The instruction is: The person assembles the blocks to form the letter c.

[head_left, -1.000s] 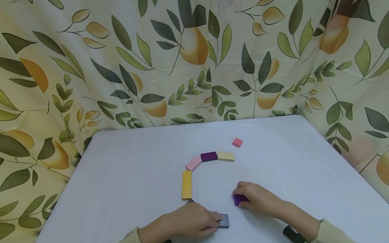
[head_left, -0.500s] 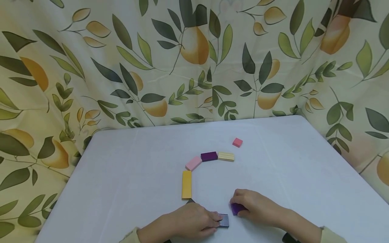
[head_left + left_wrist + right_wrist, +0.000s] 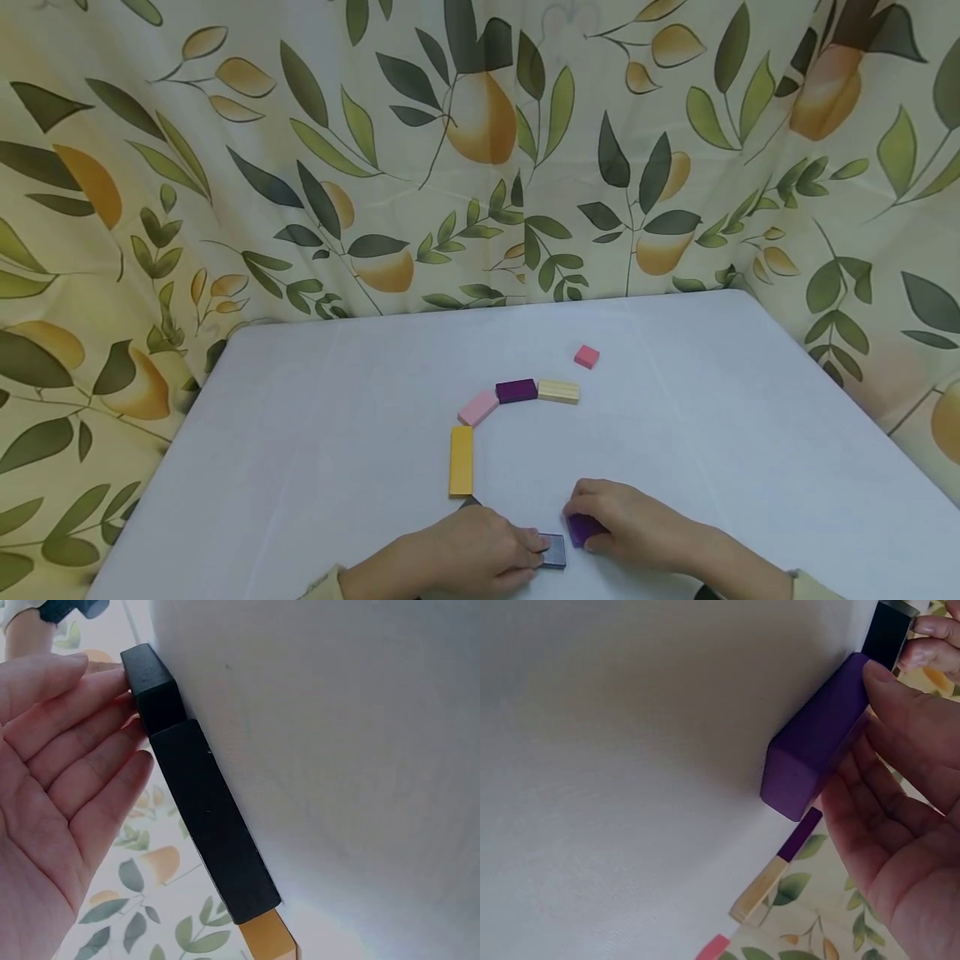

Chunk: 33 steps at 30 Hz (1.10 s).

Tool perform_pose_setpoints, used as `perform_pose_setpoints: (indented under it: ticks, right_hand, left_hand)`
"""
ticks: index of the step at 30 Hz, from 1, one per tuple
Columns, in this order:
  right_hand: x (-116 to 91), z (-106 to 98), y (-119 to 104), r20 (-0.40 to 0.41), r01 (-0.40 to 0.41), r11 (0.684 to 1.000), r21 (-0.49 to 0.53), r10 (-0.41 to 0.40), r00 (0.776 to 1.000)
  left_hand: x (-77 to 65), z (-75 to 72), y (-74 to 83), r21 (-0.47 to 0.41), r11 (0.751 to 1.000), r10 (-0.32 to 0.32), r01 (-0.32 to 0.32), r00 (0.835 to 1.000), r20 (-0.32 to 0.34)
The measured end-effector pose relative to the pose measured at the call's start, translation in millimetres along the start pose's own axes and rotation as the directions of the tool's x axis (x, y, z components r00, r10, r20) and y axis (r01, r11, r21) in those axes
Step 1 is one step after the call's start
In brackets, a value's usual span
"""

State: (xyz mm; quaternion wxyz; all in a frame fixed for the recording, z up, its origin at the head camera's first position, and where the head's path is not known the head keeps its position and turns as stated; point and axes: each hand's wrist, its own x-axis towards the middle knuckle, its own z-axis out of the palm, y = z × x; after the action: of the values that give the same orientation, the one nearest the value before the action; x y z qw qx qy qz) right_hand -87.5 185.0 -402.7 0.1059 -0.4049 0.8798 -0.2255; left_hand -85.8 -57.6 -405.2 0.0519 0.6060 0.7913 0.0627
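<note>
My right hand (image 3: 637, 527) pinches a purple block (image 3: 584, 531) between thumb and fingers, low on the white table. In the right wrist view, one end of that purple block (image 3: 817, 735) is close to a dark block; whether they touch I cannot tell. My left hand (image 3: 476, 550) rests its fingertips on a dark grey block (image 3: 553, 552) that looks glossy from above. The left wrist view shows its fingers nearly straight against the side of the dark grey block (image 3: 154, 686). A long black block (image 3: 214, 821) adjoins that one, mostly hidden under my left hand in the head view.
A yellow block (image 3: 461, 462), a pink block (image 3: 478, 408), a dark purple block (image 3: 516, 391) and a pale wood block (image 3: 558, 392) form a curved line. Behind it a small coral block (image 3: 587, 357) lies apart. A leaf-patterned curtain (image 3: 480, 208) hangs behind the white table (image 3: 315, 433).
My right hand has slid the purple block toward the near side and slightly left, up close to the dark grey block. My left hand has stayed in place.
</note>
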Motion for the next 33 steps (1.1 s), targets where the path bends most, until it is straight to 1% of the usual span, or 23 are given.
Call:
perform_pose_setpoints:
  ticks: [9, 13, 17, 23, 26, 30, 33]
  right_hand:
    - [-0.2, 3.7, -0.8, 0.023, -0.014, 0.999, 0.044, 0.013, 1.000]
    - [-0.2, 4.3, -0.8, 0.032, -0.020, 0.998, 0.061, 0.018, 0.999]
    - [0.0, 4.4, -1.8, 0.032, -0.006, 0.997, 0.081, 0.003, 0.999]
    - [0.5, 6.8, -4.8, 0.062, -0.034, 0.994, 0.101, 0.028, 0.998]
    - [1.1, 7.2, -5.9, 0.067, -0.038, 0.995, 0.095, 0.032, 0.997]
    - [1.5, 6.7, -6.7, 0.059, -0.016, 0.996, 0.086, 0.011, 0.998]
    - [1.9, 5.7, -7.1, 0.054, -0.004, 0.996, 0.085, -0.001, 0.999]
  left_hand:
    - [0.4, 0.4, 0.3, -0.009, 1.000, -0.003, 0.003, 1.000, 0.010]
    - [0.3, 1.1, 0.3, 0.006, 1.000, 0.006, -0.006, 1.000, -0.011]
    - [0.6, 2.3, 0.2, 0.012, 1.000, 0.007, -0.006, 1.000, -0.021]
    - [-0.4, 2.8, 0.9, -0.009, 1.000, 0.000, 0.000, 1.000, -0.008]
    - [-0.9, 2.4, 1.0, 0.004, 1.000, 0.002, -0.002, 1.000, -0.016]
    - [-0.9, 2.6, 0.5, 0.015, 1.000, 0.022, -0.021, 0.998, -0.059]
    - [-0.4, 2.9, -0.6, 0.000, 0.999, 0.032, -0.032, 0.996, -0.080]
